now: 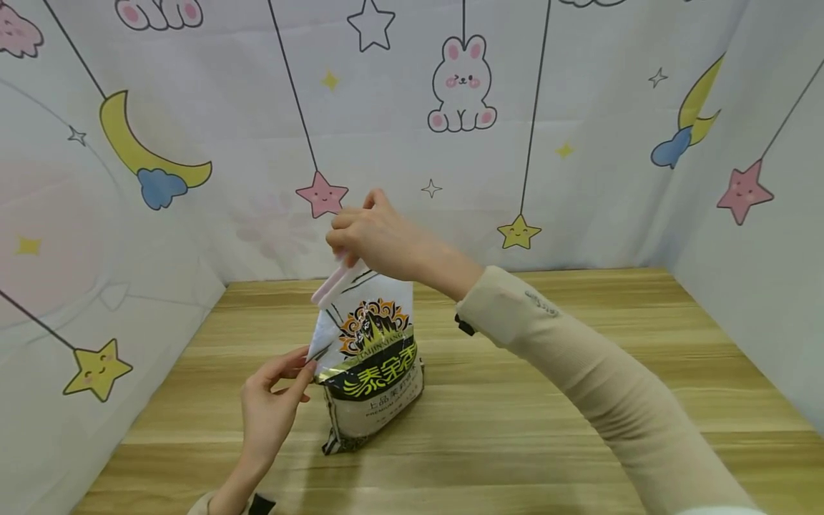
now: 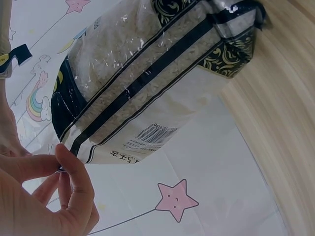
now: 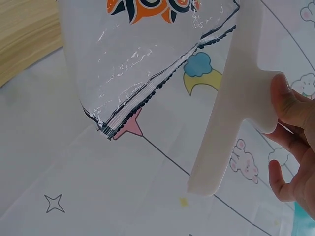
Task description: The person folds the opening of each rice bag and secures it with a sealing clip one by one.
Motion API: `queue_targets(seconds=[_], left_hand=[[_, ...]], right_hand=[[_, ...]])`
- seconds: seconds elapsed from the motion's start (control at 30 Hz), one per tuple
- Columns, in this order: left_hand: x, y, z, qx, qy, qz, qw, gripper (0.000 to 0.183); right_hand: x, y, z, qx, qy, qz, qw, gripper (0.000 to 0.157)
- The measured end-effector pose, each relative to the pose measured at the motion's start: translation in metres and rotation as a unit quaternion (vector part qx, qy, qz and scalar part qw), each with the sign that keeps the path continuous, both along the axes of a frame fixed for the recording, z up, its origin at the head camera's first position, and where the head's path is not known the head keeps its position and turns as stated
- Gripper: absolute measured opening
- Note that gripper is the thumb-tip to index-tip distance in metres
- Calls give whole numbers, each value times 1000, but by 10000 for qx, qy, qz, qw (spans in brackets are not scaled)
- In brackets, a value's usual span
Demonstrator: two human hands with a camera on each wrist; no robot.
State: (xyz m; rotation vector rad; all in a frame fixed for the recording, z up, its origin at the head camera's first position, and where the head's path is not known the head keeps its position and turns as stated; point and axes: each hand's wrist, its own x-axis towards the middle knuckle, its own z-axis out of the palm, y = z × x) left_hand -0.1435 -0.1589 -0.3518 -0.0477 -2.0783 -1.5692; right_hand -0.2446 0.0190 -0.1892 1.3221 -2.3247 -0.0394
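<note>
A plastic bag of rice (image 1: 370, 379) stands on the table, white at the top with a dark printed band. My left hand (image 1: 273, 400) pinches the bag's side edge between thumb and fingers; in the left wrist view the rice bag (image 2: 142, 73) shows its striped side and barcode. Above the bag, my right hand (image 1: 380, 236) holds a long pale bag clip (image 1: 335, 285) by its tab. The right wrist view shows the clip (image 3: 229, 108) slanting beside the bag's top edge (image 3: 152, 86). Whether the clip's bars have any of the bag between them, I cannot tell.
The wood-grain table (image 1: 547, 400) extends around the bag. White cloth walls (image 1: 399, 150) printed with stars, moons and rabbits enclose the table at the back and both sides.
</note>
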Motion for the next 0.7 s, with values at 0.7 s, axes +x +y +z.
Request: queue_targets(seconds=[0.7], left_hand=[[0, -1, 3, -298, -262, 127, 9991, 21]], right_hand=[[6, -17, -3, 527, -129, 103, 9985, 7]])
